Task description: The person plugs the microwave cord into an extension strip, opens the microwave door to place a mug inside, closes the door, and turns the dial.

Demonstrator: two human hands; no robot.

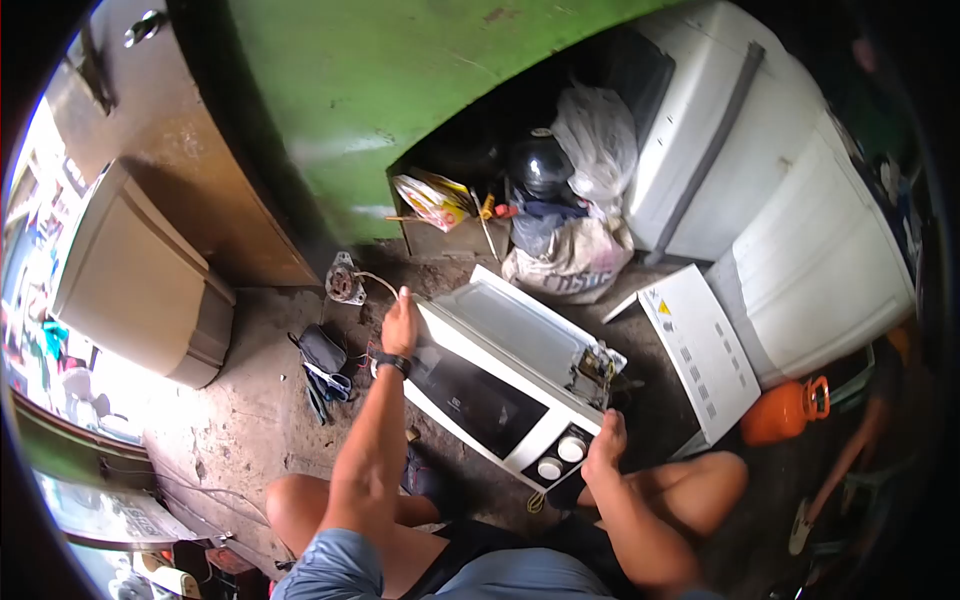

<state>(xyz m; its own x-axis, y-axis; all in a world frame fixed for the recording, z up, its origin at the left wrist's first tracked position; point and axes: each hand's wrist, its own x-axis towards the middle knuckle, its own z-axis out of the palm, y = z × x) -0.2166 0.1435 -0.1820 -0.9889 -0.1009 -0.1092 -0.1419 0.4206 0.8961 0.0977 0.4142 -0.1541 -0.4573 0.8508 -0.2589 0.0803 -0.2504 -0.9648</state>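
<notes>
The microwave point(490, 375) is held tilted above the floor point(255, 425), between the knees and the white cover point(700, 355). By the fingers of the left hand point(606, 443) the knob-side edge is gripped; by those of the right point(400, 325), the opposite edge.

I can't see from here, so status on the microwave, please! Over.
Left hand, right hand holding opposite ends of microwave. Cover off, insides showing. Cover close by, right side. Over.

Cluttered room with green panel point(360, 110) and worn, stained floor point(240, 420).
Brown wooden panel point(190, 150) noted at left; bright daylight enters beside it; right side dark.
</notes>
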